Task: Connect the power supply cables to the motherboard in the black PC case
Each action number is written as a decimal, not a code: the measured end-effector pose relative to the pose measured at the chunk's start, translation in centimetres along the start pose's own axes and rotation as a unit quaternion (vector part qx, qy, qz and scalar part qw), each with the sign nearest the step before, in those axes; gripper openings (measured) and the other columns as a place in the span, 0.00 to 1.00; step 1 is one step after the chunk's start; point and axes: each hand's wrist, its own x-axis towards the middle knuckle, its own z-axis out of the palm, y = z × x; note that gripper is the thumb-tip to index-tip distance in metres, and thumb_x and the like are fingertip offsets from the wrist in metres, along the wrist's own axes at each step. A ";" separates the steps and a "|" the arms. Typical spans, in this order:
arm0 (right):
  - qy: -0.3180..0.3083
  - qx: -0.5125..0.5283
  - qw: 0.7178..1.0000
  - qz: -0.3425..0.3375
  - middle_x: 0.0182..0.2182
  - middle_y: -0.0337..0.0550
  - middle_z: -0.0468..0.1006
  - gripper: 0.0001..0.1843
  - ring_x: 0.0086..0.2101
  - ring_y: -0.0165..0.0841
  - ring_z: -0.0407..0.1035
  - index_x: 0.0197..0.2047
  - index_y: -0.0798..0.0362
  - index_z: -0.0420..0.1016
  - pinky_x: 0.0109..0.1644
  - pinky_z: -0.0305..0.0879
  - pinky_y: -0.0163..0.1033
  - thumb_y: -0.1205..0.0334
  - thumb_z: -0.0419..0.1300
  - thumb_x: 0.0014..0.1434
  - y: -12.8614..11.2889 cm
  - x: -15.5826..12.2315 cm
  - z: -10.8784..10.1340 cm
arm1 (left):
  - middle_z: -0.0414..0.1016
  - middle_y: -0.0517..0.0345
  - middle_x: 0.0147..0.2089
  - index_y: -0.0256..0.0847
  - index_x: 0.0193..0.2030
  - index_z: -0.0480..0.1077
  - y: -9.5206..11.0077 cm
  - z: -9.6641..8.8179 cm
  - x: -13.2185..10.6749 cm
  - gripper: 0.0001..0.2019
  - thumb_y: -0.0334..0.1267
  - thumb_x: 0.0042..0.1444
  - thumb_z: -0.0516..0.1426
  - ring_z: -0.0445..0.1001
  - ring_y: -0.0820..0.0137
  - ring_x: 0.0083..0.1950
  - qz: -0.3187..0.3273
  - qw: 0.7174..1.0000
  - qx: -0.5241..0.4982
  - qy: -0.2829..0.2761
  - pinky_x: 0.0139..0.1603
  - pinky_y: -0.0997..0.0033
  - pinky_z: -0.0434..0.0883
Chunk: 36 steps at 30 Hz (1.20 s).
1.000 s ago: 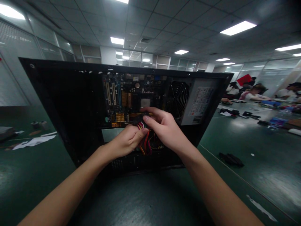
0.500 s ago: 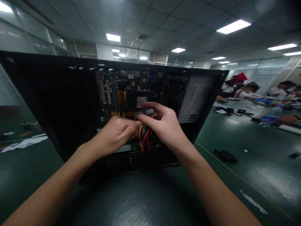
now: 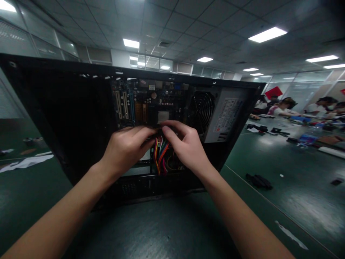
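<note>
An open black computer case (image 3: 167,187) lies before me, its motherboard (image 3: 161,99) showing inside. Both hands meet over the lower part of the board. My left hand (image 3: 128,144) and my right hand (image 3: 185,142) are closed, pinching the power connector at the top of a bundle of coloured power cables (image 3: 160,156). The fingers mostly hide the connector, so I cannot tell how it sits against the board. Right of the hands is the power supply (image 3: 225,115), with a round fan grille (image 3: 202,109) beside it.
The case stands on a green table (image 3: 269,208). A black strap-like item (image 3: 259,181) and a torn white strip (image 3: 291,235) lie to the right. White paper (image 3: 27,162) lies at left. Several people (image 3: 283,106) sit around cluttered tables at the far right.
My left hand has risen and turned palm down beside the right. The grey connector, visible before in my right hand, is now lower and mostly covered by fingers.
</note>
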 end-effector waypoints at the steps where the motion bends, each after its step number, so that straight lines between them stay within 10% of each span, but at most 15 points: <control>1: 0.000 -0.043 0.998 -0.038 0.48 0.46 0.79 0.14 0.50 0.38 0.72 0.51 0.51 0.76 0.57 0.67 0.47 0.62 0.52 0.67 0.2 0.0 -0.3 | 0.82 0.52 0.44 0.40 0.48 0.76 -0.2 0.1 -0.1 0.10 0.38 0.63 0.57 0.81 0.63 0.44 -0.003 1.000 0.003 0.004 0.47 0.65 0.75; 8: -0.082 -0.331 0.913 -0.222 0.53 0.53 0.73 0.18 0.55 0.43 0.64 0.55 0.54 0.74 0.61 0.64 0.51 0.70 0.51 0.65 1.7 -0.3 -0.8 | 0.82 0.51 0.47 0.42 0.50 0.78 -1.1 1.2 -0.6 0.12 0.38 0.64 0.57 0.81 0.60 0.47 -0.023 1.000 0.007 0.002 0.50 0.62 0.76; 20: -0.142 -0.376 0.915 -0.034 0.45 0.47 0.73 0.11 0.46 0.37 0.69 0.48 0.54 0.75 0.49 0.64 0.39 0.67 0.56 0.63 6.4 -0.3 -1.1 | 0.81 0.51 0.50 0.42 0.51 0.77 -0.6 2.8 -0.9 0.13 0.39 0.65 0.55 0.80 0.58 0.50 -0.138 0.981 -0.056 -0.128 0.50 0.59 0.76; 36: -0.212 -0.423 0.880 0.029 0.45 0.48 0.78 0.10 0.44 0.40 0.73 0.42 0.54 0.77 0.40 0.63 0.40 0.60 0.59 0.60 6.7 -0.5 -0.5 | 0.79 0.48 0.52 0.40 0.50 0.78 -0.8 4.3 0.9 0.13 0.32 0.64 0.53 0.78 0.58 0.51 -0.095 0.941 0.031 -0.324 0.49 0.62 0.74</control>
